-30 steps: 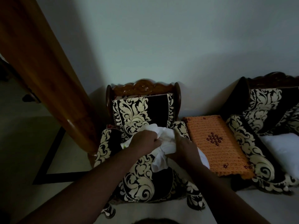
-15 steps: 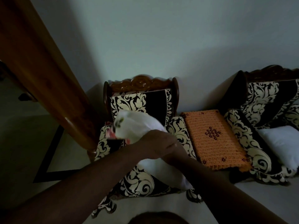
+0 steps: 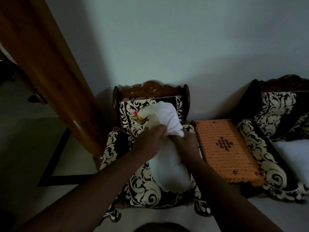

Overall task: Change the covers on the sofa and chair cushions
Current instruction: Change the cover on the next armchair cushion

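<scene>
Over a patterned black-and-cream chair [image 3: 147, 190], both hands, left [image 3: 150, 139] and right [image 3: 185, 141], grip a white embroidered cover [image 3: 165, 118] bunched on a plain white cushion [image 3: 168, 166], apparently mid-change; next, work it along.

White cushion [image 3: 168, 169] upright on patterned chair [image 3: 147, 195], white cover [image 3: 165, 118] bunched atop.

I count two carved wooden seats draped in black-and-cream scroll fabric [image 3: 147, 190], and one orange crocheted mat [image 3: 224, 148] between them. Two plain white cushions [image 3: 168, 171], I think, though the dim light blurs them.
</scene>
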`<move>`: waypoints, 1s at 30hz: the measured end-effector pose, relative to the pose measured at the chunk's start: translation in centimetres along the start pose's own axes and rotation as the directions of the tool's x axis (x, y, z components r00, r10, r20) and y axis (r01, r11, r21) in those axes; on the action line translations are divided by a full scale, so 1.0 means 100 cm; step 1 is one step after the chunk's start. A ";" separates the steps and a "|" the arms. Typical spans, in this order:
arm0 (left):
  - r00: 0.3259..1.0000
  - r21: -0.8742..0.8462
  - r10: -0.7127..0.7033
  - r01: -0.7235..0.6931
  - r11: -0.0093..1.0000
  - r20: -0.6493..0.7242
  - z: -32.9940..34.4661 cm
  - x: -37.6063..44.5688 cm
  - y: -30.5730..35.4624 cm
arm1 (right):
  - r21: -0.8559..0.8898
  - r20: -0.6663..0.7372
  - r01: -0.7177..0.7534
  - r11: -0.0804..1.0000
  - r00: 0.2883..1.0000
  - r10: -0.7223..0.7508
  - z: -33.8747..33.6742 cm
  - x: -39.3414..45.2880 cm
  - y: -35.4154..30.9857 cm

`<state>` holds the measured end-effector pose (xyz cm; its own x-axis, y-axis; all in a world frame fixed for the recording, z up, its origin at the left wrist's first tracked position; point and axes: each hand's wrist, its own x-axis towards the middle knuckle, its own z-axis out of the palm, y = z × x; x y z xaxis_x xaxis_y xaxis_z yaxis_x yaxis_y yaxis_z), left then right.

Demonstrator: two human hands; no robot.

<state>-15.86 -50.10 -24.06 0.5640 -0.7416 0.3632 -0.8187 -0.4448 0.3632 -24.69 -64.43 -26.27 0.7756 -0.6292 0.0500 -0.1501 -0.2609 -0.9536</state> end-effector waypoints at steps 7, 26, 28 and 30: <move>0.988 -0.320 -0.136 0.154 0.935 0.077 -0.003 0.020 0.022 | -0.116 0.115 -0.242 0.963 0.960 0.255 -0.001 0.019 -0.019; 0.907 -0.236 -0.415 0.418 0.877 0.065 0.006 0.014 -0.002 | -0.500 0.287 0.116 0.858 0.957 0.038 0.026 -0.027 0.009; 0.950 -0.216 -0.278 0.304 0.928 0.144 -0.002 0.014 -0.006 | -0.474 0.327 0.200 0.857 0.944 -0.040 0.025 -0.025 0.007; 0.973 -0.249 -0.122 0.170 0.954 0.195 -0.009 0.014 -0.007 | -0.502 0.352 0.299 0.811 0.928 -0.124 0.025 -0.014 0.001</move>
<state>-14.41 -50.34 -23.07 0.6278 -0.7653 0.1418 -0.6582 -0.4248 0.6215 -24.29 -61.75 -27.20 0.9540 -0.2936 0.0605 -0.1977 -0.7678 -0.6094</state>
